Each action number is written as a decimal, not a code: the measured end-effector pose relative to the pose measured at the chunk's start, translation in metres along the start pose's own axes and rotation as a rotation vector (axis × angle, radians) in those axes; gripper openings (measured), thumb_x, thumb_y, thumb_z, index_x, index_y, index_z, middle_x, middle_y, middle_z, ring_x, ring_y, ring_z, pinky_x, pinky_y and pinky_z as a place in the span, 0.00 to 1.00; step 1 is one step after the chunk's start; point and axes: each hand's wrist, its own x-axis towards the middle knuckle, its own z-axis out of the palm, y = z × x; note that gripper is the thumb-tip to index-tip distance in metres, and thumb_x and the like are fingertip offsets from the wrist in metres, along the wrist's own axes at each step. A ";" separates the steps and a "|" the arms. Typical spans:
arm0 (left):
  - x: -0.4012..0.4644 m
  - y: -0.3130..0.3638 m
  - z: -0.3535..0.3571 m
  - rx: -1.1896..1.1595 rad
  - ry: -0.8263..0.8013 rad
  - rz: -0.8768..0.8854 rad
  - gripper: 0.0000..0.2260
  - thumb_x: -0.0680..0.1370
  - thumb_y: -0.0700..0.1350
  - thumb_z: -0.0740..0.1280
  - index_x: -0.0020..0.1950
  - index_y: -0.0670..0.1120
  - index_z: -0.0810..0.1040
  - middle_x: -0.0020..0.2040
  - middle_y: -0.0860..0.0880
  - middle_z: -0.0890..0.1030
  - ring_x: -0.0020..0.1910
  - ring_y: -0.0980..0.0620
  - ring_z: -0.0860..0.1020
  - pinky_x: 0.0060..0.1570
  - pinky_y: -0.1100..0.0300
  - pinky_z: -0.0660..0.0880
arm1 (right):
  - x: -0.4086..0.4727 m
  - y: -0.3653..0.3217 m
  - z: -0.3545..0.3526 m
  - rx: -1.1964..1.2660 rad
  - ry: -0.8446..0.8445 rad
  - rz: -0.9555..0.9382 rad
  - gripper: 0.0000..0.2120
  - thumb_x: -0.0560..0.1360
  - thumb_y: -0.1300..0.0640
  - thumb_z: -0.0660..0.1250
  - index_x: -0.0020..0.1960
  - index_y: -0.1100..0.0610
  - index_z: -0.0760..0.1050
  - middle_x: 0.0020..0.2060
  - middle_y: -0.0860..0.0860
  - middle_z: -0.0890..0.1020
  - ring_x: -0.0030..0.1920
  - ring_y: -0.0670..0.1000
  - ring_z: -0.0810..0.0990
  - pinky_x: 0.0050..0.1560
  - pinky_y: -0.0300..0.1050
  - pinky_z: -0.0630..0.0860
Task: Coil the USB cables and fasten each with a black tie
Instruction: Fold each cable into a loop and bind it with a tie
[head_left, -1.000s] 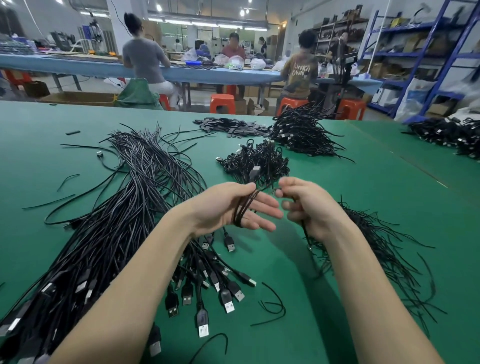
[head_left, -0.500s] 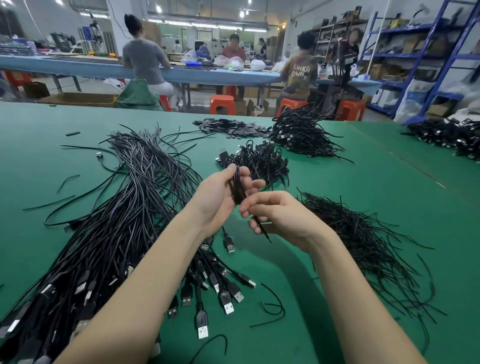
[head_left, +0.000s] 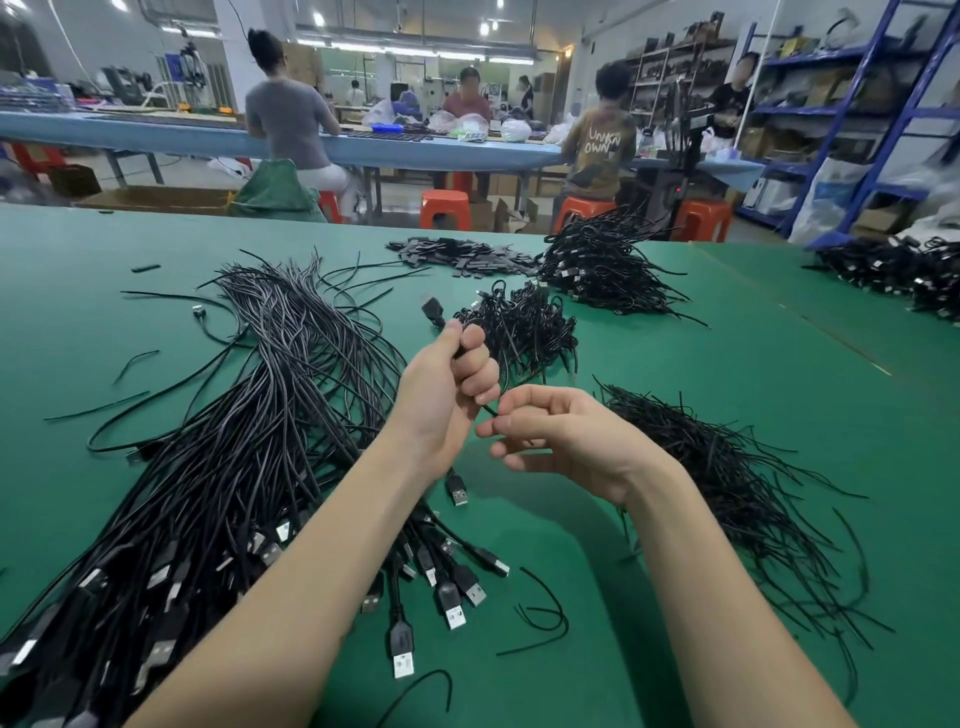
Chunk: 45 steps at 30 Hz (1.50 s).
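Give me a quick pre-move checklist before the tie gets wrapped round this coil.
1. Coil held firmly: ok. The left hand is fisted round the coiled cable, with its plug end sticking out above.
2. Tie in hand: ok. The right hand pinches a thin black tie at its fingertips.
3. Tie reaches the coil: ok, it runs up to the left fist.
4. Tie already wrapped round the coil: cannot tell, the fingers hide it.
5. Coil loops even: cannot tell, hidden in the fist.
6. Spare ties within reach: ok, the tie pile lies by the right forearm.
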 end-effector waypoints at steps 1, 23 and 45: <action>0.000 0.000 -0.001 -0.003 -0.020 -0.014 0.17 0.87 0.49 0.50 0.39 0.48 0.65 0.28 0.55 0.56 0.25 0.56 0.57 0.26 0.64 0.58 | 0.000 0.001 0.000 0.018 0.021 -0.004 0.06 0.77 0.64 0.70 0.52 0.58 0.76 0.50 0.56 0.86 0.43 0.51 0.85 0.45 0.43 0.83; -0.004 -0.028 -0.001 1.205 0.018 0.245 0.07 0.85 0.41 0.53 0.49 0.46 0.65 0.43 0.48 0.77 0.38 0.52 0.79 0.35 0.63 0.73 | 0.008 -0.010 0.009 -0.036 0.482 -0.346 0.10 0.79 0.64 0.70 0.43 0.54 0.85 0.34 0.53 0.84 0.30 0.45 0.78 0.37 0.39 0.81; -0.009 -0.045 0.007 0.998 -0.078 0.142 0.04 0.85 0.45 0.53 0.53 0.47 0.61 0.37 0.48 0.75 0.34 0.50 0.72 0.38 0.48 0.72 | 0.007 -0.002 -0.007 -0.059 0.612 -0.202 0.08 0.74 0.56 0.77 0.41 0.60 0.83 0.26 0.51 0.80 0.23 0.45 0.74 0.30 0.38 0.74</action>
